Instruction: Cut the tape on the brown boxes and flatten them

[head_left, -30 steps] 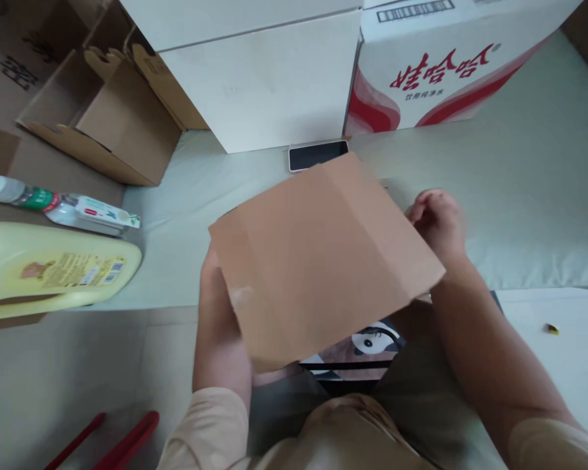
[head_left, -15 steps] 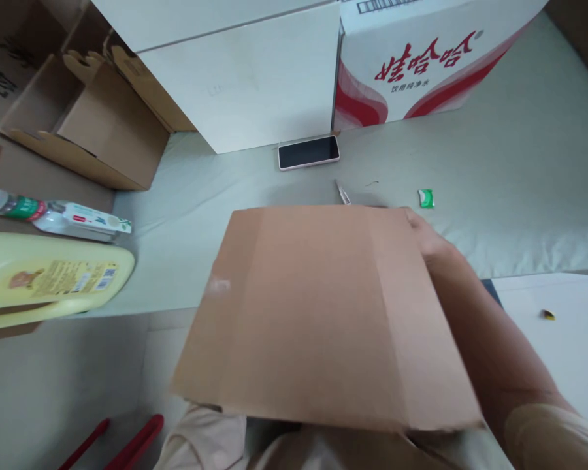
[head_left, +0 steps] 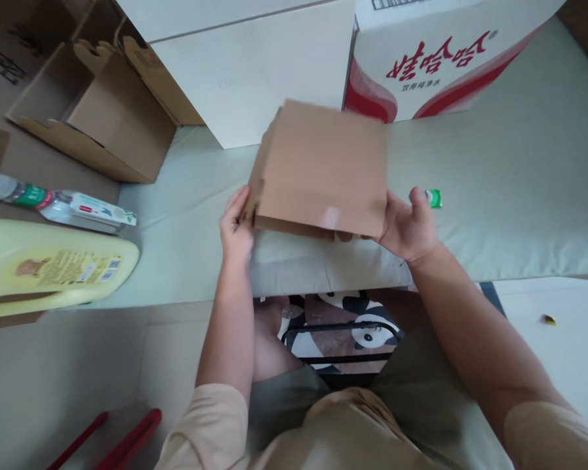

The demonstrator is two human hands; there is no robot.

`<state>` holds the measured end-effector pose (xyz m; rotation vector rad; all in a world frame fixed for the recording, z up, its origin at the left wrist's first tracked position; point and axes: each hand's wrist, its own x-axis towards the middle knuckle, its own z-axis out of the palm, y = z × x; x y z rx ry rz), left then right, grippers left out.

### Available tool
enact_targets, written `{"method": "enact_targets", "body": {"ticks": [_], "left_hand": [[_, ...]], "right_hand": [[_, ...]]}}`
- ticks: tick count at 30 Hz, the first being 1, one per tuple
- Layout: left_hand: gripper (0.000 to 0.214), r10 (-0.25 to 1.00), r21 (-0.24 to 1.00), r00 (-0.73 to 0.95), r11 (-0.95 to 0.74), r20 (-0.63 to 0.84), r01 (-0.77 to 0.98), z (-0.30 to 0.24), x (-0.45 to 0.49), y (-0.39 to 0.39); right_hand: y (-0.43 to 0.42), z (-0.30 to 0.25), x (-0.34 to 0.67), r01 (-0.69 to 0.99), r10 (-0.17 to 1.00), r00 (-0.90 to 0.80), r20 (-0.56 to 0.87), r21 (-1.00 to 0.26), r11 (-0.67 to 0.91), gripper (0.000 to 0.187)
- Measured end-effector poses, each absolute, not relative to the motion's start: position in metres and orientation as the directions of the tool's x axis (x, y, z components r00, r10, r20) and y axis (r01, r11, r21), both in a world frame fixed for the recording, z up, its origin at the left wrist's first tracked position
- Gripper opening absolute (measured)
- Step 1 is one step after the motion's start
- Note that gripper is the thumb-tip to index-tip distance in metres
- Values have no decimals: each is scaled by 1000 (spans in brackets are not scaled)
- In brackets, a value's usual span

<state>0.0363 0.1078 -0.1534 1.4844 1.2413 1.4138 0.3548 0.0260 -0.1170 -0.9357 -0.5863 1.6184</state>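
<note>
A brown cardboard box [head_left: 323, 173] is held tilted in front of me over the pale green cloth. At its lower left edge, my left hand [head_left: 236, 225] grips the cardboard with its fingers closed. The lower right corner rests in my right hand [head_left: 408, 225]; its thumb sticks up away from the box, and its other fingers go partly out of sight beneath. Just beyond that thumb lies a small green and white packet [head_left: 434, 198]. The box hides the cloth behind it.
White cartons [head_left: 259, 72] and a red-and-white water carton [head_left: 431, 72] stand at the back. Open cardboard boxes [head_left: 117, 111] are at the left, near a plastic bottle [head_left: 59, 205] and a yellow jug [head_left: 53, 261]. Red handles [head_left: 130, 444] show at lower left.
The box has moved away from my body, toward the back cartons, and turned. My left hand has come into view on it. The phone and the small pointed tool are now hidden.
</note>
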Motion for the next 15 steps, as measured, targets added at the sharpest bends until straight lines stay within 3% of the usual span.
{"method": "enact_targets", "body": {"ticks": [4, 9, 11, 15], "left_hand": [[34, 941, 893, 84, -338, 328, 298, -155, 29, 105], [55, 913, 890, 282, -369, 294, 267, -145, 25, 96], [61, 935, 933, 236, -310, 265, 180, -145, 25, 96], [77, 980, 978, -29, -193, 196, 76, -151, 25, 102]], "right_hand": [[30, -126, 355, -568, 941, 60, -333, -786, -242, 60], [33, -131, 369, -533, 929, 125, -349, -813, -234, 43], [32, -130, 371, -520, 929, 156, -336, -827, -212, 40], [30, -126, 370, -500, 927, 65, -370, -816, -291, 41]]}}
